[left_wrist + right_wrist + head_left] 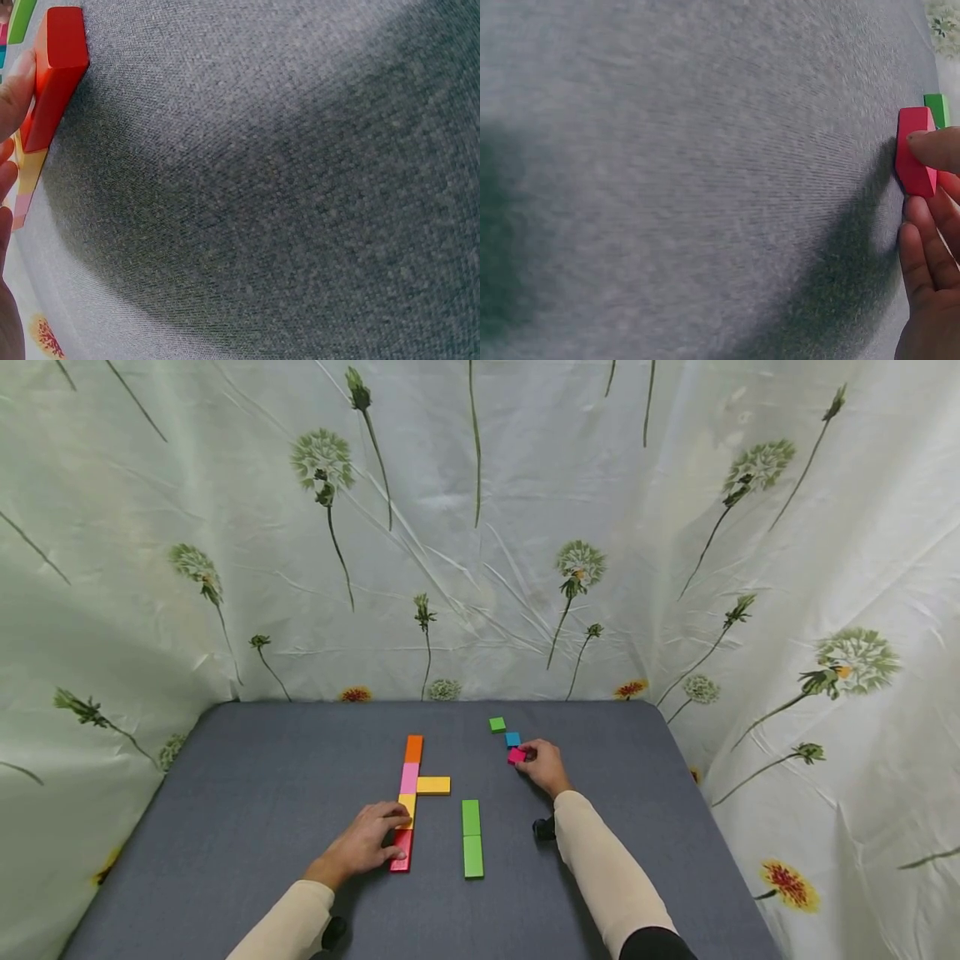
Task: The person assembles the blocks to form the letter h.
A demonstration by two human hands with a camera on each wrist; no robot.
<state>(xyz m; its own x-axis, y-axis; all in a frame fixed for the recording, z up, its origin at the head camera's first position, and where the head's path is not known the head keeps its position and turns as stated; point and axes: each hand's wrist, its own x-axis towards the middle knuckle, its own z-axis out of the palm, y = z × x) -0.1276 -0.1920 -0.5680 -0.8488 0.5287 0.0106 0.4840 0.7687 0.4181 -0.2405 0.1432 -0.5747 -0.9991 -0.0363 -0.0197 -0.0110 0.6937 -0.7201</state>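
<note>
My left hand [366, 838] lies over the near end of a row of blocks. Its thumb touches the red block [402, 853], and its fingers rest at the yellow block [407, 810] just beyond. Farther up that row come a pink block [408, 778] and an orange block [414, 748]. A yellow-orange block [433, 786] juts out to the right beside the pink one. With thumb and fingers, my right hand [546, 767] pinches a magenta block [915, 150]. Just past it is a blue block [512, 739], with a green block [497, 725] diagonally beyond.
Two long green blocks [472, 839] lie end to end between my hands. The grey cloth-covered table [247, 793] meets a white floral curtain [495, 610] at the back and sides. A dark wrist camera [544, 830] sits beside my right forearm.
</note>
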